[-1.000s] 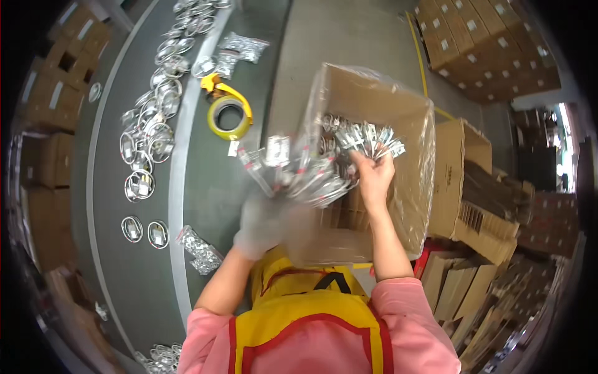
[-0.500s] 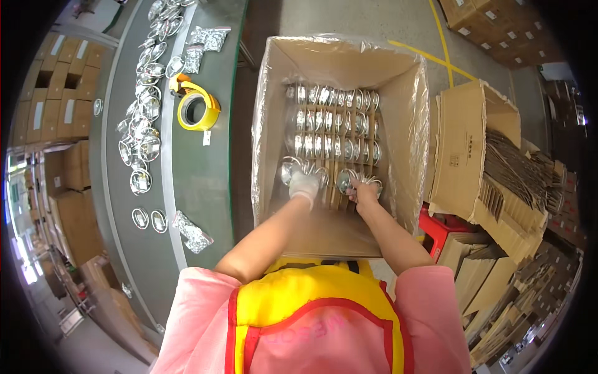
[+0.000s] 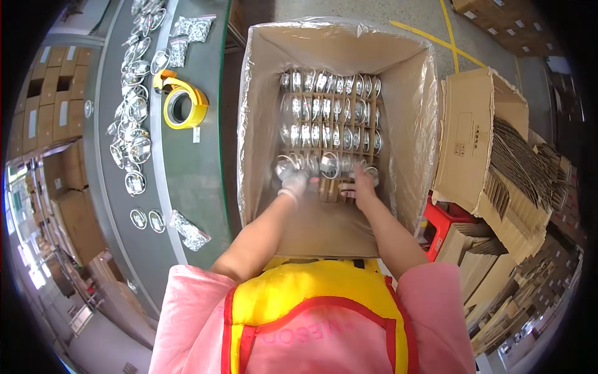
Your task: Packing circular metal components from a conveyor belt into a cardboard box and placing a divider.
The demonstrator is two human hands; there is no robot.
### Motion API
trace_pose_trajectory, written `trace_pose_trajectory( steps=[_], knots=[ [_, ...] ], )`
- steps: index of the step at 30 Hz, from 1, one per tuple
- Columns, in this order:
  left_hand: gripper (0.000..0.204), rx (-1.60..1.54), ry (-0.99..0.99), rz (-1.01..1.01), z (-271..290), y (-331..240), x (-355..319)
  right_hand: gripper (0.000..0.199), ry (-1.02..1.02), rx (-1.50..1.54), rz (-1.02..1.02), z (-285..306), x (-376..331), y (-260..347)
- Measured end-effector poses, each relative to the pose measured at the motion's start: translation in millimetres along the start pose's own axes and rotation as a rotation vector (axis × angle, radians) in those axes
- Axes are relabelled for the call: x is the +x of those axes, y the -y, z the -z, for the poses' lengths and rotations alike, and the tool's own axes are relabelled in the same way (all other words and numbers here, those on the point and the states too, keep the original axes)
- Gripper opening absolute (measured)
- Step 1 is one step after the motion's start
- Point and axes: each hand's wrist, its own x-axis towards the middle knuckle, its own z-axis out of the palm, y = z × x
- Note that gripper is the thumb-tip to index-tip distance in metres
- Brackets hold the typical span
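Note:
A large cardboard carton (image 3: 330,234), lined with clear plastic, stands before me. Inside, rows of round silvery pieces (image 3: 324,134) stand on edge between cardboard dividers (image 3: 332,191). My left hand (image 3: 295,181), in a whitish glove, is at the left end of the nearest row, against the pieces there; its fingers are blurred. My right hand (image 3: 365,186) is bare and sits at the right end of that row, with its fingers spread apart. Between the two hands, one round piece with a pale rim (image 3: 329,165) faces up towards me.
To the left runs a dark green conveyor (image 3: 196,162) bearing a line of similar round pieces (image 3: 138,146), a yellow tape dispenser (image 3: 185,107) and bags of small parts (image 3: 190,230). On the right are a red stool (image 3: 445,224) and an open carton (image 3: 464,134) with cardboard dividers.
My right hand's fingers have spread, away from the pieces they were on. A round piece now shows between my hands. My left hand has shifted slightly left; the whole view has shifted a little.

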Motion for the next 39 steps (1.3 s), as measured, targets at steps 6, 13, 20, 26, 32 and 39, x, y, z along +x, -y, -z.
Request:
trace_pose_trajectory(
  steps=[6, 13, 20, 26, 32, 39],
  knots=[
    [0.018, -0.002, -0.126, -0.145, 14, 13, 30, 0.041, -0.019, 0.142, -0.023, 30, 40, -1],
    [0.015, 0.089, -0.090, -0.081, 9, 2, 18, 0.029, -0.186, -0.450, 0.240, 34, 41, 6],
    [0.025, 0.138, -0.131, -0.193, 13, 25, 34, 0.053, -0.448, -1.236, 0.711, 20, 2, 16],
    [0.028, 0.066, -0.151, -0.149, -4, -3, 1, 0.031, -0.108, -1.229, 0.603, 22, 31, 15],
    [0.030, 0.244, -0.104, -0.347, 8, 44, 51, 0.030, -0.026, -1.069, 0.711, -22, 3, 25],
    [0.015, 0.141, -0.195, -0.285, 1, 22, 29, 0.033, -0.106, -1.156, 0.559, -44, 8, 19]
  ],
)
